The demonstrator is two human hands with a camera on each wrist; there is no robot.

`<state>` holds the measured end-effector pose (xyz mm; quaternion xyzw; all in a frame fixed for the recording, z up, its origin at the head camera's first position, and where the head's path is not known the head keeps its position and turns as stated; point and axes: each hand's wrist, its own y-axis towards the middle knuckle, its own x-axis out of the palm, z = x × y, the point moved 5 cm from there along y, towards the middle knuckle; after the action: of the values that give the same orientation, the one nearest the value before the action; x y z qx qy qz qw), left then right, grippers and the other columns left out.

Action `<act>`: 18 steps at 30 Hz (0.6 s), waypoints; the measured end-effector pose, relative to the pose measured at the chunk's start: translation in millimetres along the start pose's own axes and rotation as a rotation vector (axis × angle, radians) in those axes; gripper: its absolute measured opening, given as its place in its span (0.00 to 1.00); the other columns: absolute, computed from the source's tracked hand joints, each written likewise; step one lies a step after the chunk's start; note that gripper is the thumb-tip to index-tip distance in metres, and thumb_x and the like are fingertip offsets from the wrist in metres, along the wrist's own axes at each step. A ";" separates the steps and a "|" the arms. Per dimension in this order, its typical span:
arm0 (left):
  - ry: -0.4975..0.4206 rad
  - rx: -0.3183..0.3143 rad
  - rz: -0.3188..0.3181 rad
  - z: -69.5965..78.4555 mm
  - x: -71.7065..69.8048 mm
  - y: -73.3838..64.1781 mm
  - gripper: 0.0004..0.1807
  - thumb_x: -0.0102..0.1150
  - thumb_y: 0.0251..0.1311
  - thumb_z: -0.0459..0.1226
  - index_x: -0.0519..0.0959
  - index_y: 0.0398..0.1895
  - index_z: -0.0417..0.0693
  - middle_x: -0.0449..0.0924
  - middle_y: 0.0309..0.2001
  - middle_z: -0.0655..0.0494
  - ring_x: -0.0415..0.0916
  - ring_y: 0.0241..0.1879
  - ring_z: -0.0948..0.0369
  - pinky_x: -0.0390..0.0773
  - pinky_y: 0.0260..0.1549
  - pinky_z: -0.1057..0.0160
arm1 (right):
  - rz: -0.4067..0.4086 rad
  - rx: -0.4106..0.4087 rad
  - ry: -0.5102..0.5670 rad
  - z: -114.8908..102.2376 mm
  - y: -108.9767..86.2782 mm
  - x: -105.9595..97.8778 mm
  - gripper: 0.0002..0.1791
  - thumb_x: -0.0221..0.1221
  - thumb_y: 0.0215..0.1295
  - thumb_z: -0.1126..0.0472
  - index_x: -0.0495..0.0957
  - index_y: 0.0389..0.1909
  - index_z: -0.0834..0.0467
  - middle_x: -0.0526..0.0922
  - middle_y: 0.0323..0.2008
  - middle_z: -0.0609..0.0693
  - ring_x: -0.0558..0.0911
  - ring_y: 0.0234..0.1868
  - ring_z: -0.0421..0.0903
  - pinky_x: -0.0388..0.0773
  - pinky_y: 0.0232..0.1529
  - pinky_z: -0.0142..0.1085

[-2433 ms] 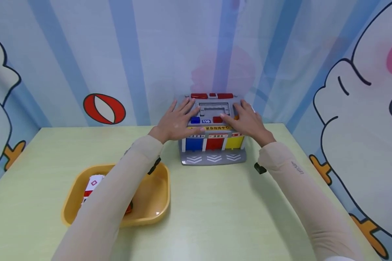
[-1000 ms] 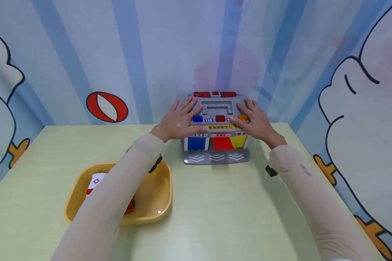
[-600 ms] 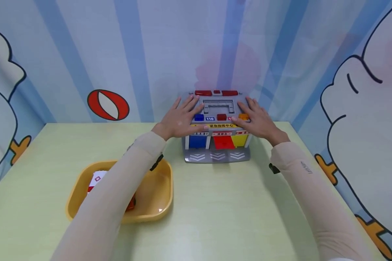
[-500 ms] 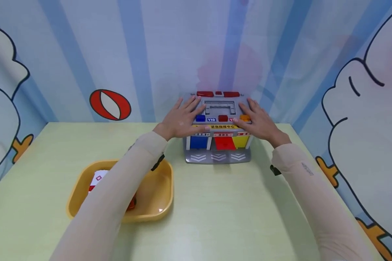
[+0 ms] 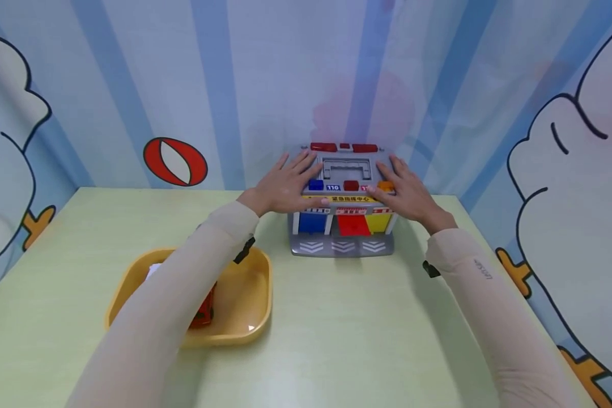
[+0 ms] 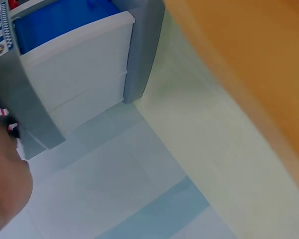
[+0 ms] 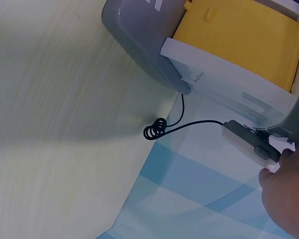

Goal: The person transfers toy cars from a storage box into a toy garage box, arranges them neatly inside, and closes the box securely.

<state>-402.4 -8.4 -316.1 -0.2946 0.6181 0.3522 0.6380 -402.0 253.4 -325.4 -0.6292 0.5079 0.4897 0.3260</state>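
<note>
A grey toy garage (image 5: 343,245) stands at the back of the table, with blue, red and yellow doors below a roof with coloured buttons. Its red door (image 5: 353,225) is swung outward, while the blue door (image 5: 311,222) and yellow door (image 5: 379,222) are down. My left hand (image 5: 284,188) lies with spread fingers on the roof's left side, thumb along the front. On the right side rests my right hand (image 5: 407,190), fingers extended, thumb between the red button (image 5: 351,185) and orange button (image 5: 386,186). Beside it in the right wrist view hangs a toy handset (image 7: 251,144) on a coiled cord.
A yellow tray (image 5: 245,338) sits at the front left, partly beneath my left forearm. Inside are a red toy vehicle (image 5: 204,310) and a white object (image 5: 153,270), both mostly hidden. A striped curtain (image 5: 265,85) closes off the back of the table (image 5: 336,328).
The red door was down at first and has swung outward. My right thumb has left the red button and the hand has shifted right. My left hand stays on the roof.
</note>
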 end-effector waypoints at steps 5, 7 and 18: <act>-0.024 0.020 -0.049 1.5 -8.1 -8.9 0.54 0.41 0.60 0.72 0.40 0.82 0.56 0.35 0.83 0.55 0.28 0.82 0.55 0.28 0.78 0.44 | 0.003 -0.012 0.017 0.9 -1.7 -0.8 0.47 0.46 0.70 0.32 0.41 0.80 0.49 0.31 0.82 0.55 0.33 0.81 0.61 0.36 0.77 0.64; -0.032 0.035 -0.060 1.7 -9.7 -14.1 0.55 0.42 0.60 0.72 0.40 0.82 0.55 0.36 0.83 0.54 0.29 0.82 0.54 0.28 0.77 0.43 | 0.002 -0.010 0.017 1.6 -2.5 -0.5 0.47 0.47 0.70 0.32 0.41 0.80 0.49 0.31 0.82 0.55 0.33 0.81 0.61 0.35 0.77 0.63; 0.024 0.139 -0.047 5.7 -16.3 -66.4 0.54 0.49 0.59 0.69 0.44 0.81 0.56 0.37 0.82 0.50 0.30 0.82 0.50 0.28 0.76 0.37 | 0.020 -0.028 0.030 1.5 -1.5 -0.8 0.47 0.46 0.69 0.30 0.41 0.80 0.48 0.32 0.82 0.55 0.34 0.81 0.61 0.36 0.77 0.63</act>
<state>-344.9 -43.6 -303.5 -0.2681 0.6415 0.2898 0.6578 -400.9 255.5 -325.3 -0.6357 0.5121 0.4908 0.3045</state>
